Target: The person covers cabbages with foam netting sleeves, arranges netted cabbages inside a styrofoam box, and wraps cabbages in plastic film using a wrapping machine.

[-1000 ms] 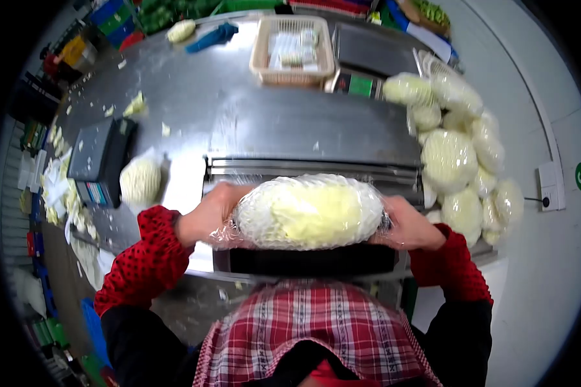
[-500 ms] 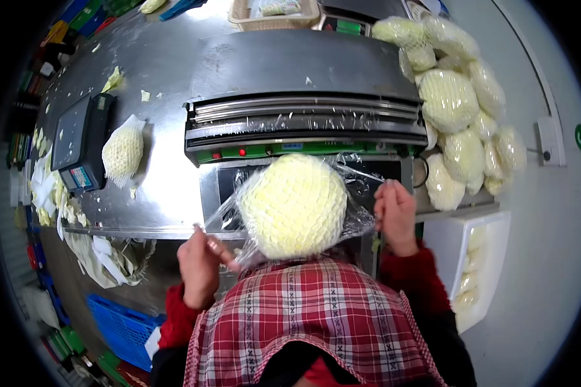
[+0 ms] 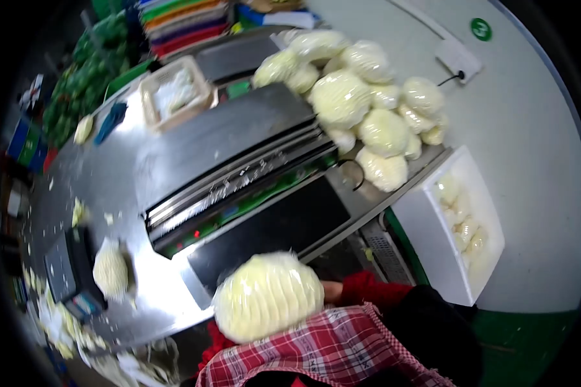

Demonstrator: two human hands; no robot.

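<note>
A pale yellow-green cabbage (image 3: pixel 268 297), wrapped in clear film, is held close against the checked apron, just in front of the table edge. My right hand (image 3: pixel 332 291) grips its right side, with the fingers hidden behind it. My left hand is out of sight behind or under the cabbage; only a red sleeve (image 3: pixel 218 338) shows at lower left. The film lies snug and shiny over the cabbage. Beyond it stands the film-wrapping machine (image 3: pixel 239 187) with its dark flat plate (image 3: pixel 271 226).
Several wrapped cabbages (image 3: pixel 342 100) are piled right of the machine. A white foam box (image 3: pixel 426 213) holds more wrapped pieces. On the left are a netted cabbage (image 3: pixel 111 271), a black scale (image 3: pixel 71 274) and leaf scraps. A beige basket (image 3: pixel 150 106) stands at the back.
The view has turned to the right. The cabbage's loose, spread film is now drawn round it. My hands have left the film's edges and moved in to the cabbage, which sits nearer my body.
</note>
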